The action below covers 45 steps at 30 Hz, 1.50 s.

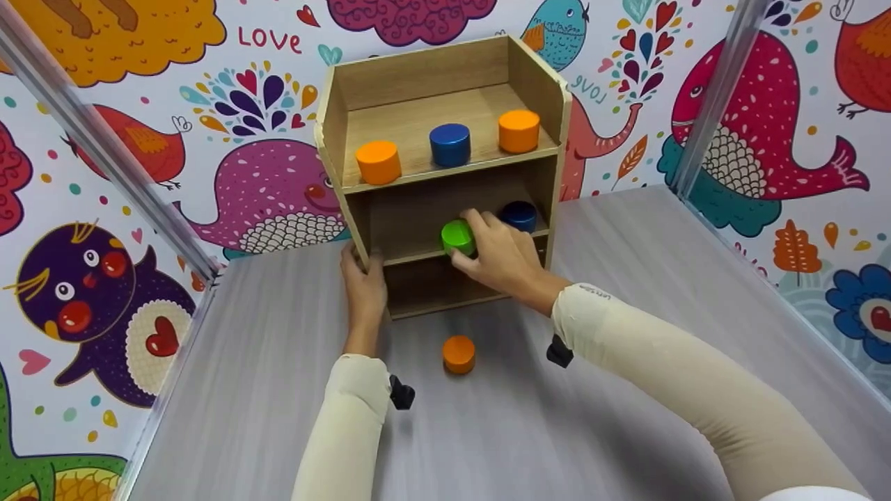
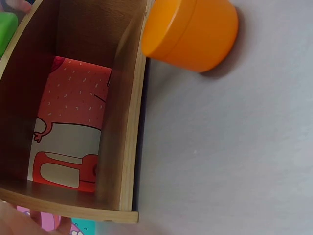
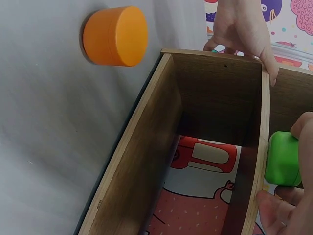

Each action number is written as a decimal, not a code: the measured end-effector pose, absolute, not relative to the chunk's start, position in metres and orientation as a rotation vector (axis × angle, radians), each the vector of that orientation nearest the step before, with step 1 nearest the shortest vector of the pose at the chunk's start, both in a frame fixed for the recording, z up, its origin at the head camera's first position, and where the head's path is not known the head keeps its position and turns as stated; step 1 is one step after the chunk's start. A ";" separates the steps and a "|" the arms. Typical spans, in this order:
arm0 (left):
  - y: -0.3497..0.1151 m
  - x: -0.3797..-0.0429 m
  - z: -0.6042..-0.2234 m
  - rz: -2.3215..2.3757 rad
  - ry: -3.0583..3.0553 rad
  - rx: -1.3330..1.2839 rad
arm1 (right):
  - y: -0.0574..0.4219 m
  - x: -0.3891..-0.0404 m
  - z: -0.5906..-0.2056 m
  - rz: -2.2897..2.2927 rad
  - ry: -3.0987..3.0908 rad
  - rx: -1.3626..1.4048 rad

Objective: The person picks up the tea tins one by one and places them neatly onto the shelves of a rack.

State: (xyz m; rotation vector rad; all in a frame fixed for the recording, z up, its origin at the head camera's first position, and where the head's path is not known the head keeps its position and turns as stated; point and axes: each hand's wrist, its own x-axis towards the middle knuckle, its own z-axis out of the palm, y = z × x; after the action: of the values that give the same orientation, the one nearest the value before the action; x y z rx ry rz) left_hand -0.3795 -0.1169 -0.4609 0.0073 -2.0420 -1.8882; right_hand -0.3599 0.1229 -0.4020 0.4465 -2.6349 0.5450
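A small wooden shelf (image 1: 445,182) stands on the table with several levels. My left hand (image 1: 364,285) grips its left side panel, thumb at the front edge and fingers on the outer face. With my right hand (image 1: 507,254) I pinch a green round jar (image 1: 454,237) at the front of the middle level. Beside that hand, a dark blue jar (image 1: 518,217) stands on the same level. On the top level are an orange jar (image 1: 378,163), a blue jar (image 1: 450,146) and another orange jar (image 1: 518,132). The lower level (image 3: 205,112) shows no jar.
One more orange jar (image 1: 459,355) stands on the grey table (image 1: 487,431) in front of the shelf, between my forearms. Printed cartoon walls (image 1: 271,188) with metal corner posts (image 1: 717,104) enclose the table behind and at both sides.
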 end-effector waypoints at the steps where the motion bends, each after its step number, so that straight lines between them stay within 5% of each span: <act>1: -0.118 -0.384 -0.466 -1.879 -2.039 0.008 | 0.123 -0.361 -0.402 0.544 -2.635 0.438; 45: -0.118 -0.391 -0.474 -1.827 -2.056 0.039 | 0.141 -0.338 -0.421 0.640 -2.536 0.577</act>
State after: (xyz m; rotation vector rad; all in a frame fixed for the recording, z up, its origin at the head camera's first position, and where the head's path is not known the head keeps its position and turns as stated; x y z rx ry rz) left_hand -0.3910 -0.1184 -0.4741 0.0395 -2.0559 -1.8268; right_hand -0.3384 0.1406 -0.4212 0.5772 -2.5362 0.6397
